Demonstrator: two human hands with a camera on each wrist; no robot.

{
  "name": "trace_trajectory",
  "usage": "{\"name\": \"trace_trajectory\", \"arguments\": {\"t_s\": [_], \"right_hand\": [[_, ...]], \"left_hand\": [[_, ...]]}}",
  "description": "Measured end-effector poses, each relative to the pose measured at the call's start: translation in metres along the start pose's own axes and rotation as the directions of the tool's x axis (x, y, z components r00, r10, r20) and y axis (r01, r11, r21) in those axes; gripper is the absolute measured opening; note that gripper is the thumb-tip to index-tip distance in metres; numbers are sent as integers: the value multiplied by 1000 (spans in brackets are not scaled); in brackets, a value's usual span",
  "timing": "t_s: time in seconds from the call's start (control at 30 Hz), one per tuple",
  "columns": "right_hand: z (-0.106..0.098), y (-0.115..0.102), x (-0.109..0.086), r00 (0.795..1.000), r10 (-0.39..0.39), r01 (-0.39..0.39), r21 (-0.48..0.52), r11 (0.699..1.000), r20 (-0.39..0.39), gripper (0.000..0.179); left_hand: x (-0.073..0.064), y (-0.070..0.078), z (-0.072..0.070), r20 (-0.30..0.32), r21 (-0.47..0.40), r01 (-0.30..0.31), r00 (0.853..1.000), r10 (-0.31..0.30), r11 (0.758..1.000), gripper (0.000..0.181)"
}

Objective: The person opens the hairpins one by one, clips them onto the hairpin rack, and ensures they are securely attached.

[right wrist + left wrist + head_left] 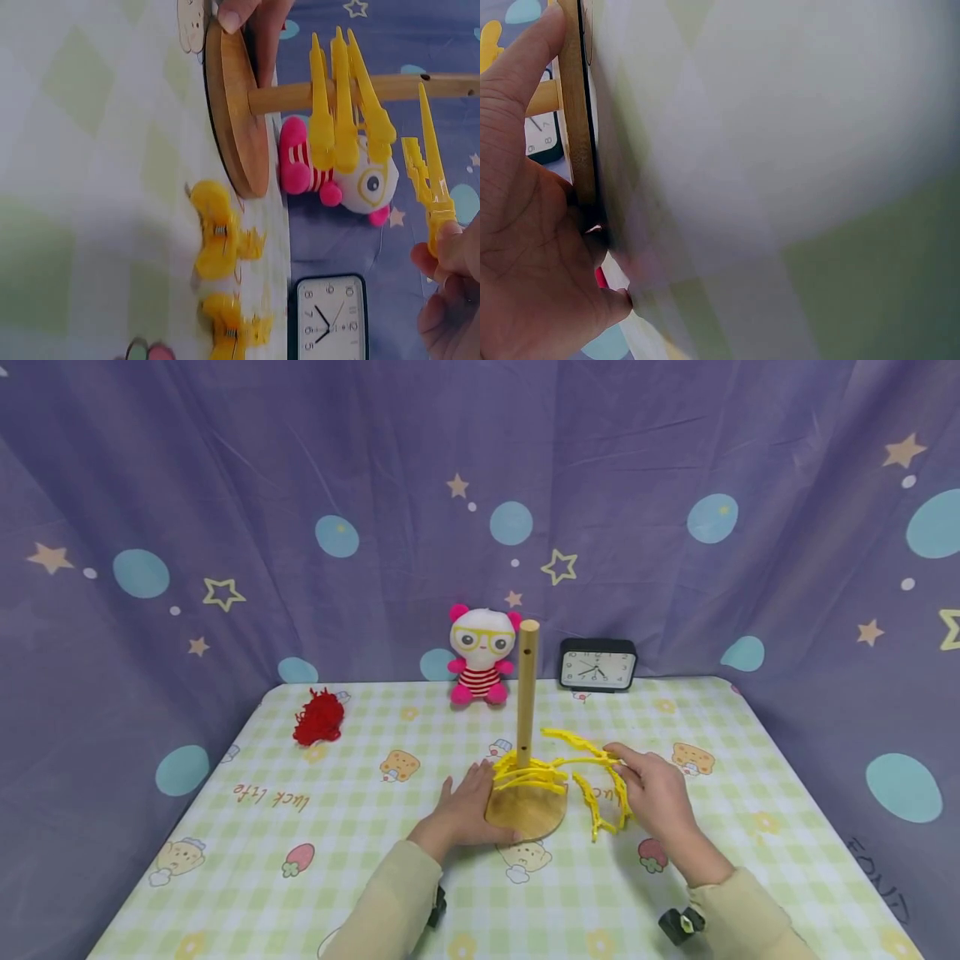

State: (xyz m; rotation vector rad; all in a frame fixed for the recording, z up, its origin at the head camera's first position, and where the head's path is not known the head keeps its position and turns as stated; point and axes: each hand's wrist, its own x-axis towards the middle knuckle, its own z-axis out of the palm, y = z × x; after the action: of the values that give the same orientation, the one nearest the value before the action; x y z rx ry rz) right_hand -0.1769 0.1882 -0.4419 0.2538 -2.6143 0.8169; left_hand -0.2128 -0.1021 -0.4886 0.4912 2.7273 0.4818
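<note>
A wooden stand [527,693] with a round base [525,817] and an upright post stands on the table. My left hand [467,810] grips the base at its left and front rim, thumb near the front edge. Several yellow toothed hair clips [343,124] hang around the lower post, their long prongs side by side. Right of the stand, my right hand [658,792] pinches another yellow hair clip [439,187] between thumb and fingers, its prongs pointing toward the post. Below that hand, two yellow clips with metal springs [217,231] lie on the cloth.
A panda plush toy [478,652] sits behind the stand, and a black desk clock [597,666] stands to its right. A red tangled bundle [319,718] lies at the far left. Checked cloth [360,835] covers the table; a purple curtain [420,435] hangs behind.
</note>
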Motion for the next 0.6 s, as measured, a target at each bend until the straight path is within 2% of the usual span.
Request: {"name": "trace_trajectory", "arguments": {"t_s": [0.27, 0.6], "right_hand": [[16, -19, 10, 996, -91, 91, 11, 996, -7, 30], [34, -35, 18, 977, -210, 210, -5, 978, -33, 31]], "left_hand": [[-1, 1, -1, 3, 2, 5, 1000, -5, 1000, 121], [-2, 3, -2, 0, -5, -1, 1000, 1, 1000, 121]]}}
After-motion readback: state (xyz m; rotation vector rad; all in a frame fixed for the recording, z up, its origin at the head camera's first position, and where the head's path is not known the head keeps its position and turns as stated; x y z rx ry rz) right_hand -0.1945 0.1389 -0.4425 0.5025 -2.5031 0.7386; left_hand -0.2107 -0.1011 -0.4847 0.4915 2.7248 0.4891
